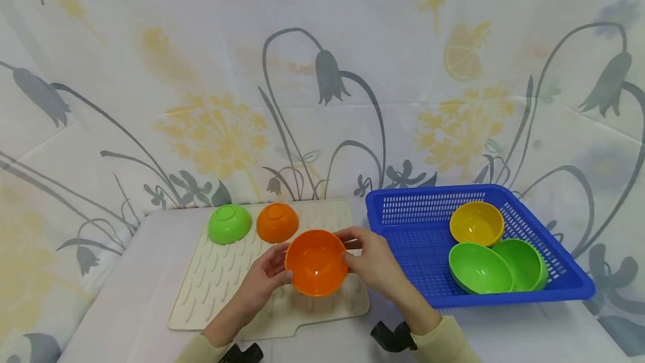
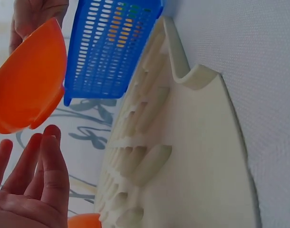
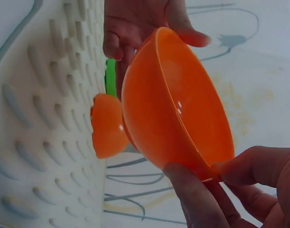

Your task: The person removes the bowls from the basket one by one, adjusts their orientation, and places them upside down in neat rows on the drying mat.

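So, up above the right half of the pale mat [image 1: 227,273], an orange bowl [image 1: 316,262]! Its rim is pinched by the right hand [image 1: 375,259], thumb on the inner side; the left hand [image 1: 259,282] sits just beside it, fingers extended, not gripping. Looks light, stiff, hard to break, that glossy wall probably slippery, so the rim's the place to hold. And the count: orange, two, with an upturned twin [image 1: 277,223] by the mat's far edge; green, three, an inverted green bowl [image 1: 229,224] at its far left corner, two upright green bowls [image 1: 481,270] along the blue basket [image 1: 408,256]'s near edge; one yellow bowl [image 1: 476,224] by the basket's far right corner.
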Tool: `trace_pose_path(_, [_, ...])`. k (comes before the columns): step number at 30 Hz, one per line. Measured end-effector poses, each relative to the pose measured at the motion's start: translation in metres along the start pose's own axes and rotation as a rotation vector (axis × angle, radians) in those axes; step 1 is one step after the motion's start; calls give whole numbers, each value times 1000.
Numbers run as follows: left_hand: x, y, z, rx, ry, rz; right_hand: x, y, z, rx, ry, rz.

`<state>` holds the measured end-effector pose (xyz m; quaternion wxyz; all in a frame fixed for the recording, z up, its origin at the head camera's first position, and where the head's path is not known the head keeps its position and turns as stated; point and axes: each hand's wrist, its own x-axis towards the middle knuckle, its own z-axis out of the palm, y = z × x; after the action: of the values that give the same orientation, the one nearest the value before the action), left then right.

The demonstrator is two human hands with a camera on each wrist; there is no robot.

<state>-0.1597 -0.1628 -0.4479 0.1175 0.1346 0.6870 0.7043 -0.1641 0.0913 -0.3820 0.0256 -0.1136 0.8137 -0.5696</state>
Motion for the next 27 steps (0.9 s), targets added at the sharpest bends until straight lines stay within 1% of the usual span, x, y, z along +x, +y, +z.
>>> trace_pose_path(5, [0,1,-1,-33,-12,-38,-4,1,0,42,5,-14])
trace_pose_path(8, [0,1,-1,-47,-14,-24,-5,2,0,64,9,-26])
trace_pose_path(10, [0,1,-1,-41,-8,2,-6,3,-1,88,6,-27])
trace_pose_path(14, [-1,3,-1,-29,8,55,-5,5,-3,168,-31,-17])
trace_pose_path(18, [-2,7,-2,-5,21,94,-5,6,-4,198,-64,-7])
trace_pose_path(22, [-3,11,-4,42,19,159,-5,6,-6,231,-97,14])
trace_pose_path(25, [-3,16,-4,112,8,225,-6,5,-8,249,-117,38])
trace_pose_path(27, [-3,19,-4,165,6,261,-6,4,-8,241,-127,49])
